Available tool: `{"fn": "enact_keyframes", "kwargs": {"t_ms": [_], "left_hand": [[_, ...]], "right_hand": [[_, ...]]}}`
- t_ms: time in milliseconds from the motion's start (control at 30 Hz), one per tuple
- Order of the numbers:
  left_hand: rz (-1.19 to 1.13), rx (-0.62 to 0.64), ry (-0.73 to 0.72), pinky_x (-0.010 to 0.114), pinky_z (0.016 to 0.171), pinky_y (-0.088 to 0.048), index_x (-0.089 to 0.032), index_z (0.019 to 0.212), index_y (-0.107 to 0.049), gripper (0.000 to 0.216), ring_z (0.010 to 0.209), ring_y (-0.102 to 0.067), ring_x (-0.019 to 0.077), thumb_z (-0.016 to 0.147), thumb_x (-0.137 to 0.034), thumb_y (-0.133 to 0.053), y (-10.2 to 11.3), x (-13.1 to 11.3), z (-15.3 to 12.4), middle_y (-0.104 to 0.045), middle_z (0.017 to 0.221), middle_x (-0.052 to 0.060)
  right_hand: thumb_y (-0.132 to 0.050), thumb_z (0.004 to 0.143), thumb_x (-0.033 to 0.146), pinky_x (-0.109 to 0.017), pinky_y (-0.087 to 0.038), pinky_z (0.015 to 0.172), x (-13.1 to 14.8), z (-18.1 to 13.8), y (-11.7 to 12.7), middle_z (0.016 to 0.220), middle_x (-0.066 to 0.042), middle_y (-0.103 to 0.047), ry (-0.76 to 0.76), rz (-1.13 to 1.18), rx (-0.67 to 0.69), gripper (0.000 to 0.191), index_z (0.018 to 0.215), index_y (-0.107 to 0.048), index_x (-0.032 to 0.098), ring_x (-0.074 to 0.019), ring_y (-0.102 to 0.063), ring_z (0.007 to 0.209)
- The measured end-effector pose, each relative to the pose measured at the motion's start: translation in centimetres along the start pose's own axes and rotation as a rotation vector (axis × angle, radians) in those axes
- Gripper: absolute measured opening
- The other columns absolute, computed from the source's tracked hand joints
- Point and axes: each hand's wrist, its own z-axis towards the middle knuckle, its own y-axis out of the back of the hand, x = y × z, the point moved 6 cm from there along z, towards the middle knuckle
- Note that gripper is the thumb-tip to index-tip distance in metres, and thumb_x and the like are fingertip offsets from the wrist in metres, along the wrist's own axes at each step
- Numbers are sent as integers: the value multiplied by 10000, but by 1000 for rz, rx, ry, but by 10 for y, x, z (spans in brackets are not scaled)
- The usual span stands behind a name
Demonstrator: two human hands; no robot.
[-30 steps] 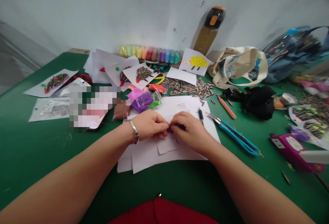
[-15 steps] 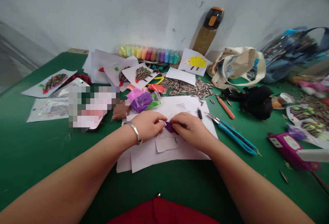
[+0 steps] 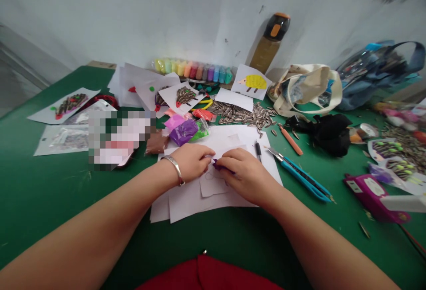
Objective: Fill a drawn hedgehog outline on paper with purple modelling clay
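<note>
Small purple clay lump (image 3: 218,164), mostly hidden, pinched between left hand (image 3: 191,162) and right hand (image 3: 244,174), sits on small white paper cutout (image 3: 213,186) with faint drawn outline, lying flat.

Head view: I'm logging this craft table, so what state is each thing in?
small purple clay lump, pinched between both hands
left hand, fingers closed on it
right hand, fingers closed on it
brown plastic bottle, standing, lid shut
blue utility knife, lying flat, blade out
cream cloth tote bag, slumped

A green-topped table (image 3: 49,192) stands against a scuffed white wall (image 3: 133,15).
</note>
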Motion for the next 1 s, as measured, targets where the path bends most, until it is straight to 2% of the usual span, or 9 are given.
{"fn": "enact_keyframes", "kwargs": {"t_ms": [133,267,367,500,767,900,1000], "left_hand": [[-8,-3,19,228,716,-453,-203,1190,-641,360,688,-665,157,895,-210,-435,1,0,0,-709,662,-32],[-28,-1,22,231,724,-457,-192,1167,-649,346,697,-666,162,901,-213,-428,0,-1,0,-700,642,-33],[-47,6,34,228,717,-459,-191,1169,-644,345,680,-664,157,898,-205,-431,0,0,1,-704,649,-37],[-55,19,42,228,712,-460,-200,1171,-641,345,663,-661,155,903,-220,-424,0,0,1,-704,650,-40],[-28,-1,37,239,755,-464,-206,1179,-639,361,700,-664,163,887,-226,-428,1,1,1,-719,701,-29],[21,-29,5,254,741,-460,-212,1183,-641,367,782,-667,189,851,-303,-514,2,1,0,-730,801,-5],[45,-20,-25,255,699,-449,-225,1206,-622,406,757,-659,193,815,-318,-566,-1,-2,-1,-722,802,-6]], "right_hand": [[-538,906,225,-343,-408,828,-2,2,-8,948,-90,-650,-40,-109,29,184,990,-683,150,-210,-549,916],[-512,922,236,-362,-385,790,-3,2,-10,918,-85,-658,-55,-196,-11,200,919,-704,177,-219,-540,887],[-515,925,241,-355,-384,798,-6,1,-9,955,-72,-669,-37,-95,-13,204,905,-713,198,-200,-550,887],[-533,924,265,-347,-388,809,-10,0,-6,993,-49,-677,8,23,58,197,981,-719,233,-184,-555,892],[-529,910,196,-364,-381,848,2,-7,1,1084,-65,-656,86,-82,192,255,1106,-681,257,-195,-525,957],[-504,915,174,-366,-400,844,4,-7,-1,1073,-72,-655,87,-105,203,267,1106,-681,237,-201,-517,947],[-495,917,170,-363,-416,839,5,-6,-1,1058,-80,-659,82,-84,188,260,1079,-691,224,-203,-524,943]]}}
